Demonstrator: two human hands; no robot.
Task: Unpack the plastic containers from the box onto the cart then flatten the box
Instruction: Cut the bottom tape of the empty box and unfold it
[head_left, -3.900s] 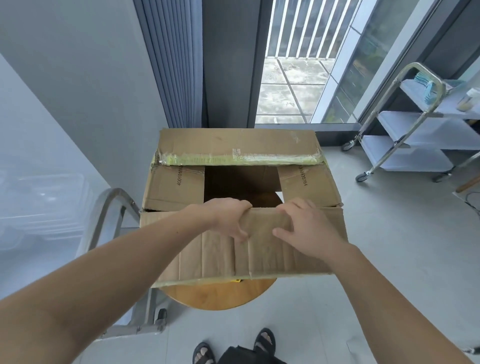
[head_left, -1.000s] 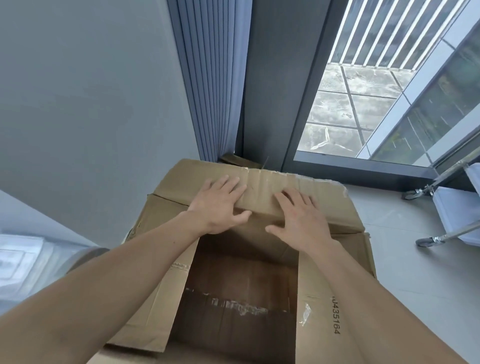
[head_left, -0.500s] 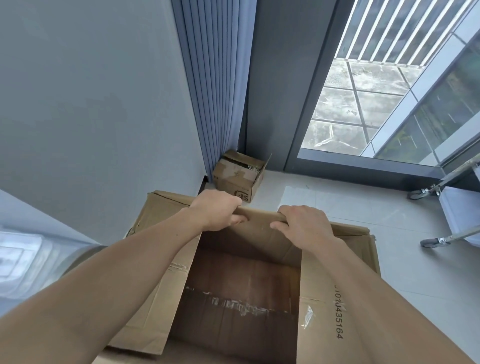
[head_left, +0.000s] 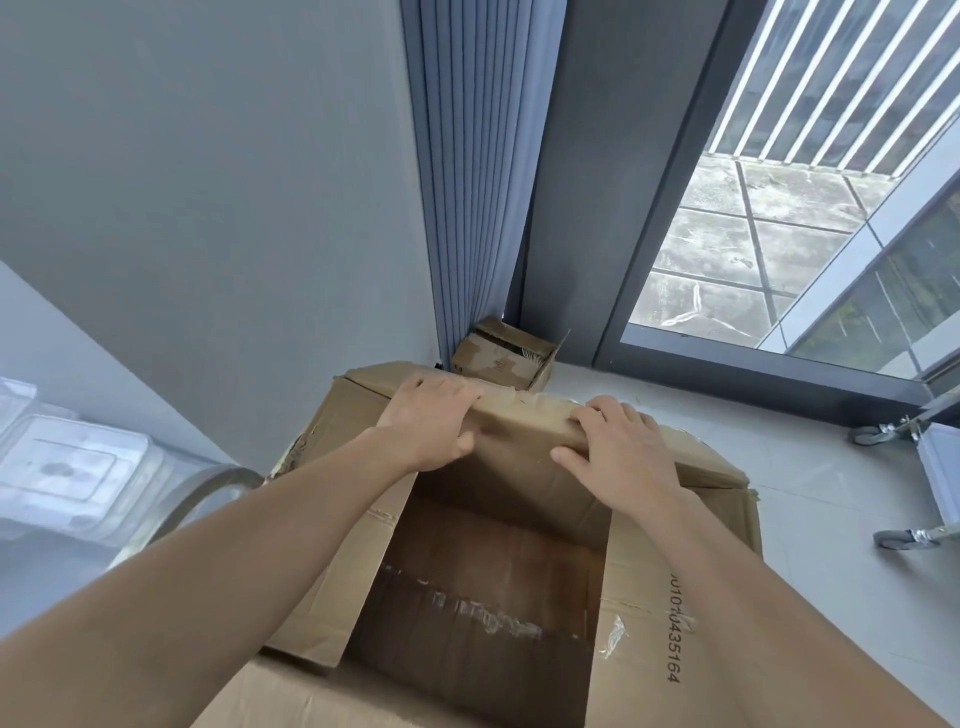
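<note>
Black printed digits, readable as ending in "0435164", run along the right flap of the box (head_left: 636, 649).

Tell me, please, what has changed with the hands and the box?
Both hands left the near edge of the box for its far flap, lay flat on it, and now the left hand and right hand grip its folded edge. The box stays open.

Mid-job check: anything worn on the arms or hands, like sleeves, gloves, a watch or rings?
Nothing worn shows. The left hand and right hand are bare, no gloves, no rings on the visible fingers. Both forearms are bare to the frame edge: no sleeves, watch or bands.
</note>
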